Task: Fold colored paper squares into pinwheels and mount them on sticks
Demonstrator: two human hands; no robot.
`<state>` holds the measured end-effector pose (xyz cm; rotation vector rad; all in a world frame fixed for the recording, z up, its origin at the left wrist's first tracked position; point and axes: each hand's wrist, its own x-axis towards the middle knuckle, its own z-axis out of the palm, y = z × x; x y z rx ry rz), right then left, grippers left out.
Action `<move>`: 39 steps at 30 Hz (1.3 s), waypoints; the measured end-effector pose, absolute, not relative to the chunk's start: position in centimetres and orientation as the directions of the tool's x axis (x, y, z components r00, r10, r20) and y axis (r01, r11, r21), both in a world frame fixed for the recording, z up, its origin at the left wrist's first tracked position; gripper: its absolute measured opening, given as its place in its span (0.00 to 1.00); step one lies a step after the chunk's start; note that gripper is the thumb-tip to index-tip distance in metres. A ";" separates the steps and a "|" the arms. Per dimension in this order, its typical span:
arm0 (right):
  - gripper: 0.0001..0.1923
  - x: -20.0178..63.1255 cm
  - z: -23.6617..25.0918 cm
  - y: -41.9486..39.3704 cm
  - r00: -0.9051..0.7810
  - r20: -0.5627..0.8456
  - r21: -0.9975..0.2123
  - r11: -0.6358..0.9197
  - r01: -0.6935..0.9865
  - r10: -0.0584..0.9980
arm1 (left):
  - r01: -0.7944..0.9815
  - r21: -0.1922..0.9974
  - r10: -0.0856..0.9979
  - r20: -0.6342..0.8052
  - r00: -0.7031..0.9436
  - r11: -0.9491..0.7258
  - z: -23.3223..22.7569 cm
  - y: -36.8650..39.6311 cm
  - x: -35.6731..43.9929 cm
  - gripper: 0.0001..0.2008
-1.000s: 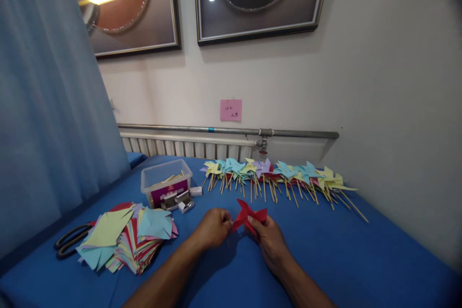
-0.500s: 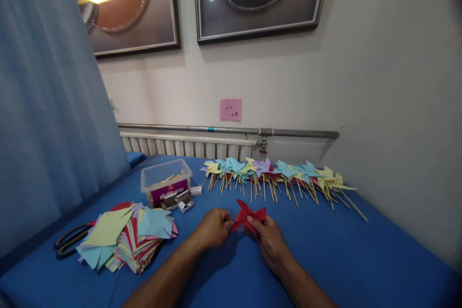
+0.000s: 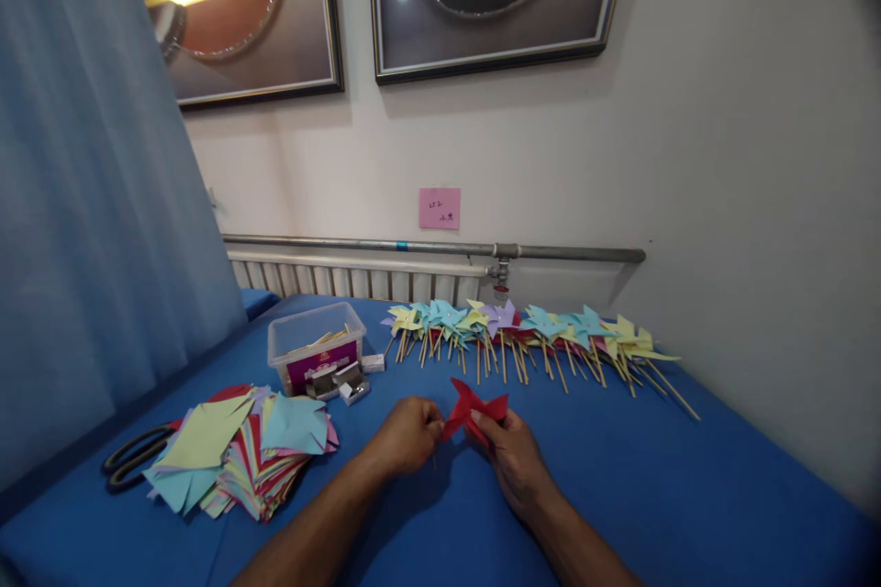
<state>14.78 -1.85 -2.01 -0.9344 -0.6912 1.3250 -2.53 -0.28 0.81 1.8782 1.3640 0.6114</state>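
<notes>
Right hand (image 3: pixel 510 451) pinches red pinwheel (image 3: pixel 470 405), just right of left hand (image 3: pixel 410 434); left closed, seemingly on thin stick (image 3: pixel 435 459). Likely joining step; next move probably calls for light, steady pinch near centre.

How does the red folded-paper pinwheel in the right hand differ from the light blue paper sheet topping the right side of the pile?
Shape: the red folded-paper pinwheel has folded blades; the light blue paper sheet lies mostly flat.
Place: the pinwheel is held by the right hand; the sheet rests on the multicoloured paper pile.
Colour: the pinwheel is red, the sheet light blue.
Both look like paper.
</notes>
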 end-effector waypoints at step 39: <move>0.16 14.8 -2.0 -1.8 0.150 -0.095 -0.879 -0.013 -0.477 0.984 | 0.610 0.769 0.953 -0.002 0.304 -0.193 1.4 -0.6 -2.4 0.09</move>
